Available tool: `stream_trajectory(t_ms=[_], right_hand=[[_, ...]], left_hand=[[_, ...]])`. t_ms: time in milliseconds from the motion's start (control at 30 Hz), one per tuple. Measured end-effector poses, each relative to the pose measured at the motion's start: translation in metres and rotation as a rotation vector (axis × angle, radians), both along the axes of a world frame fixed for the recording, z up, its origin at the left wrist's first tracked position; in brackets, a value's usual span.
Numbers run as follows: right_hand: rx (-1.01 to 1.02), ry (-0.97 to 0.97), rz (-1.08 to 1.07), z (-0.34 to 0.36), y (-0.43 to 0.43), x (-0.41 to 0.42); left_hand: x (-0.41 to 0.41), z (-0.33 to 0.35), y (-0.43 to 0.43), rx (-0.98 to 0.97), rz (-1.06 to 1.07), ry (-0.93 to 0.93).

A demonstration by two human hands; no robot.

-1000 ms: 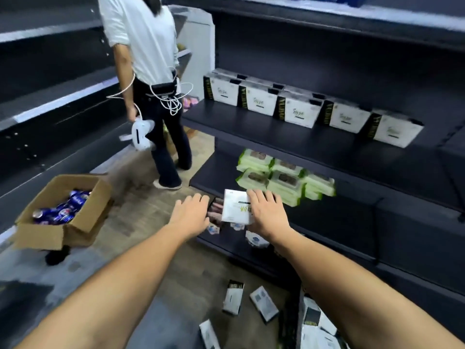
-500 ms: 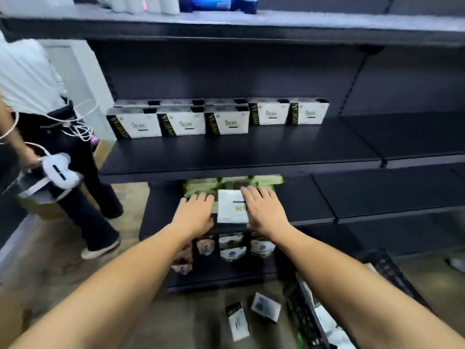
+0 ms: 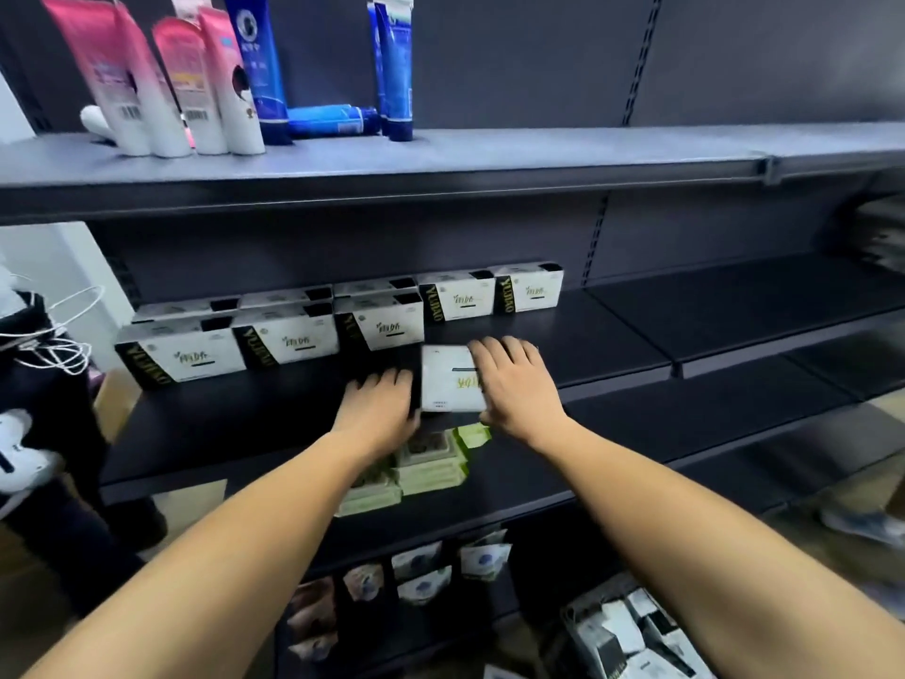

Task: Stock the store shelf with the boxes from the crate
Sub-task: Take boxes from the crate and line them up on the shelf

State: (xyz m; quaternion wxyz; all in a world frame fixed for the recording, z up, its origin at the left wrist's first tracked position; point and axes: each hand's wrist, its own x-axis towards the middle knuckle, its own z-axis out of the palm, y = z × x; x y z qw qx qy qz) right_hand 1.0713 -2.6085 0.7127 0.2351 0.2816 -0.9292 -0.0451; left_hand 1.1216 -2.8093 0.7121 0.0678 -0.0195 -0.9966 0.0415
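At the far left edge stands another person in dark trousers, with looped white cables (image 3: pixel 49 335) and a white device (image 3: pixel 19 463) hanging at the side.

The shelving unit is dark grey metal with a slotted back panel (image 3: pixel 636 56). The top shelf (image 3: pixel 489 154) carries upright pink-and-white tubes (image 3: pixel 147 80) at its left end. Blue tubes (image 3: pixel 259 66) are just beside them, one of which lies flat.

The middle shelf (image 3: pixel 685 325) holds a row of boxes (image 3: pixel 181 355), white with a black lettered side. The row runs from the left end to about the centre. The right part of this shelf is bare.

The left hand (image 3: pixel 377 409) lies with fingers extended against the left side of a single box (image 3: pixel 450 379). The right hand (image 3: pixel 519 384) grips the same box, fingers curled over its right edge. The box is at the front of the middle shelf, just in front of the row. Whether it rests on the shelf cannot be told.

Green packs (image 3: pixel 431 463) are stacked on the lower shelf (image 3: pixel 612 463) beneath the hands. Small pouches (image 3: pixel 421 575) stand on the level below. The crate (image 3: pixel 631 634), at the lower right on the floor, contains more boxes.
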Motion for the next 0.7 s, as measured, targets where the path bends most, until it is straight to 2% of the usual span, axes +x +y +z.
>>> stream_trajectory(t_ms=[233, 333, 533, 633, 700], right_hand=[[0.024, 0.041, 0.066, -0.004, 0.018, -0.064], [0.011, 0.134, 0.168, -0.010, 0.028, -0.092], [-0.070, 0.263, 0.403, -0.016, 0.035, -0.121], [-0.012, 0.183, 0.393, -0.007, 0.033, -0.131], [0.010, 0.016, 0.392, 0.008, 0.028, -0.135]], left_hand=[[-0.046, 0.011, 0.026, 0.187, 0.071, -0.059], [-0.069, 0.014, 0.036, 0.304, 0.069, -0.063], [-0.104, 0.009, 0.051, 0.800, 0.127, -0.061], [-0.116, 0.009, 0.050, 0.870, 0.134, -0.017], [-0.120, 0.012, 0.048, 0.888, 0.129, -0.007]])
